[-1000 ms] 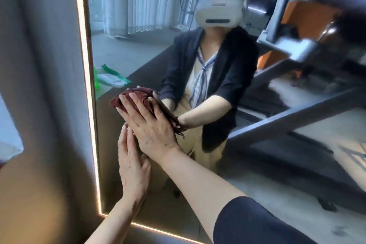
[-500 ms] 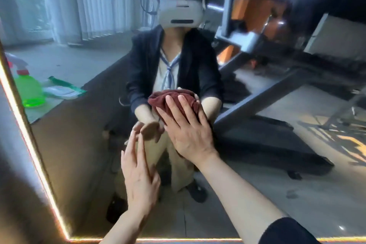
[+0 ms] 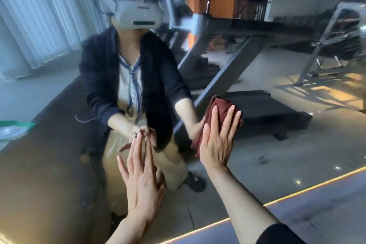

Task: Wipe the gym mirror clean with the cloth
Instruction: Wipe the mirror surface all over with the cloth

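The right hand point(image 3: 216, 138) lay flat with its fingers straight and a little spread, pressing the cloth point(image 3: 215, 117) against the mirror point(image 3: 277, 144); the cloth, dark red and bunched, showed above and to the left of the fingers, low on the glass, well above the lit frame point(image 3: 297, 190); the left hand point(image 3: 141, 176) was also open, fingers straight and close together, fingertips at or near the glass, though contact could not be told for certain. The cloth looked soft, light and limp, so it would likely fold and creep under a moving palm; covering it with the whole flat hand, as here, seemed the surest hold. The mirror was stiff, smooth and probably fragile, so even, moderate pressure seemed wiser than a hard push; the bare left palm could leave fresh marks on it.
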